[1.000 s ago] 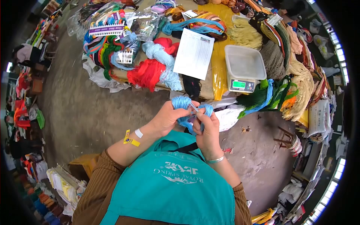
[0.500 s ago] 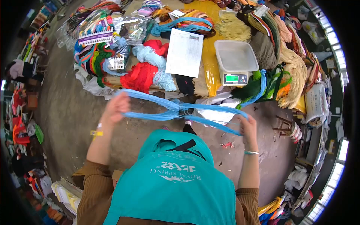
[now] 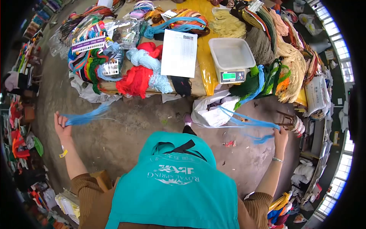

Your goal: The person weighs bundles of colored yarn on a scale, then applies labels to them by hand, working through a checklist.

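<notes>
My left hand [image 3: 63, 125], far out to the left, is closed on a bundle of blue thread [image 3: 87, 116] that streams towards the middle in loose strands. Out to the right, my right hand [image 3: 281, 136] grips a second bundle of blue thread [image 3: 253, 120], its strands splayed and partly blurred. A wide gap lies between the two bundles. The right bundle's far strands pass in front of a white plastic bag [image 3: 213, 117] below the table edge.
On the table [image 3: 152, 91] ahead are a scale [image 3: 231, 77] with a white tray [image 3: 232, 55], a printed sheet [image 3: 179, 55], red yarn [image 3: 133, 81], light blue yarn [image 3: 146, 61] and green yarn [image 3: 248, 87]. A small stool [image 3: 286, 119] stands at the right.
My hands have moved far apart, left and right. The blue hank stretched between them has parted into two bundles, one in each hand.
</notes>
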`<state>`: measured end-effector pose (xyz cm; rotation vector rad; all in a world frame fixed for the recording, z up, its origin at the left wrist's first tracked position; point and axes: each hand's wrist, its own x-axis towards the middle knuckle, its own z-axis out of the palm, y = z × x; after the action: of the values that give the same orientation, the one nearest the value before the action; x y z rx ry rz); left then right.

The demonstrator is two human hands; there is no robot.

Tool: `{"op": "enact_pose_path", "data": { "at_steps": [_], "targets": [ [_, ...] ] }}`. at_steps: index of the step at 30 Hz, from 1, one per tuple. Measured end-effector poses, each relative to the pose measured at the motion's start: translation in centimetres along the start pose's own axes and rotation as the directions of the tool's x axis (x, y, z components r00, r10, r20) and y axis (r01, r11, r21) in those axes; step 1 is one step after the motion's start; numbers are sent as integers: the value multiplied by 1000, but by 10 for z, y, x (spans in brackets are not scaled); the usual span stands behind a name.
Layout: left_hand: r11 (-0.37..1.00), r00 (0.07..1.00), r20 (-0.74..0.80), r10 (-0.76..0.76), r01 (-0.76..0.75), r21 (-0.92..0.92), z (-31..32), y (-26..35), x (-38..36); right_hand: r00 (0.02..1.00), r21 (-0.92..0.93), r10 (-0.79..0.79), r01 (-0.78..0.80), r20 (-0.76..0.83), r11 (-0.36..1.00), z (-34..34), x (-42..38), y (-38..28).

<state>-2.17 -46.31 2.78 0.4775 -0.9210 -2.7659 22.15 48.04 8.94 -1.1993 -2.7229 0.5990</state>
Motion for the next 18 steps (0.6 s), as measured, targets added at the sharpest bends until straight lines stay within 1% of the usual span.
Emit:
{"op": "enact_pose_path", "data": {
  "at_steps": [1, 2, 3, 4, 5, 6, 7, 8, 9, 10, 11, 12, 13, 14, 15, 16, 18],
  "targets": [
    [1000, 996, 86, -17, 15, 27, 19, -21, -11, 998, 125, -32, 25, 56, 992, 5, 0, -10],
    [995, 979, 181, -98, 103, -19, 30, -38, -18, 984, 449, -51, -32, 172, 893, 8, -4, -34],
    [987, 945, 290, -152, 163, -13, 56, -60, -32, 974, 611, -74, -76, 216, 788, 7, -15, -66],
    [976, 896, 396, -201, 218, 1, 83, -82, -45, 961, 747, -109, -123, 254, 653, 3, -27, -100],
    [956, 839, 484, -251, 294, -14, 96, -100, -51, 948, 810, -119, -181, 294, 557, -1, -35, -128],
    [930, 770, 567, -292, 367, -18, 108, -117, -56, 930, 843, -172, -204, 326, 498, -9, -42, -152],
    [924, 755, 575, -314, 381, 5, 124, -136, -64, 907, 868, -227, -231, 356, 439, -15, -49, -173],
    [919, 740, 585, -333, 393, 27, 141, -154, -72, 899, 867, -258, -213, 354, 450, -18, -55, -191],
    [905, 762, 526, -377, 425, 34, 152, -170, -77, 900, 851, -286, -151, 329, 503, -14, -57, -201],
    [889, 778, 469, -418, 456, 36, 158, -187, -83, 866, 804, -366, -66, 341, 591, -9, -56, -211],
    [879, 706, 560, -433, 468, 89, 163, -204, -85, 842, 751, -399, -11, 363, 660, -10, -68, -242],
    [852, 638, 606, -476, 504, 139, 170, -218, -89, 764, 679, -582, 272, 278, 682, 14, -62, -243],
    [825, 564, 646, -514, 531, 193, 178, -232, -92, 662, 551, -682, 460, 310, 697, 33, -59, -250],
    [774, 497, 647, -578, 586, 241, 191, -243, -96, 646, 472, -659, 476, 386, 742, 38, -72, -273],
    [727, 484, 561, -672, 575, 375, 214, -247, -105, 542, 350, -780, 698, 311, 625, 56, -77, -286],
    [660, 476, 457, -751, 563, 497, 238, -248, -118, 493, 353, -819, 740, 296, 573, 69, -87, -300],
    [625, 494, 405, -769, 448, 640, 271, -256, -138, 368, 314, -870, 826, 329, 468, 79, -104, -324]
  ]
}}
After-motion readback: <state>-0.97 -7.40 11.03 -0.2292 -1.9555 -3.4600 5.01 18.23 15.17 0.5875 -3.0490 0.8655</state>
